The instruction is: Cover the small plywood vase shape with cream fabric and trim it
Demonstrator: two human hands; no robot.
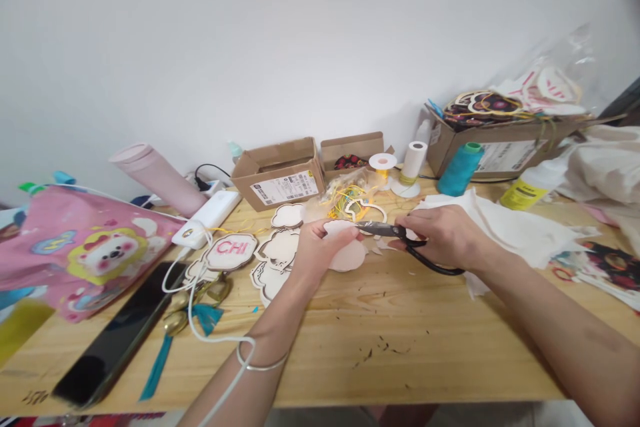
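Note:
Near the middle of the wooden table [390, 360], my left hand [320, 247] pinches a white scalloped cutout [341, 230] between thumb and fingers. My right hand [440, 233] is wrapped round black-handled scissors [383, 229], whose blades point left and meet the cutout's edge. Under my left hand lies another pale rounded piece [349, 257]. Small white scraps [379, 247] are scattered below the blades. Left of my hand are several cloud-shaped pieces [283, 247] with dark outlines and an oval piece [231, 251] lettered "CHI".
A pink bag [100, 253], a phone [120, 333] and a white power bank [206, 219] lie left. Cardboard boxes [280, 173] stand by the wall. Rightward are a teal thread cone [460, 170], white cloth [500, 227] and a yellow-labelled bottle [533, 187]. A white cable crosses my left forearm.

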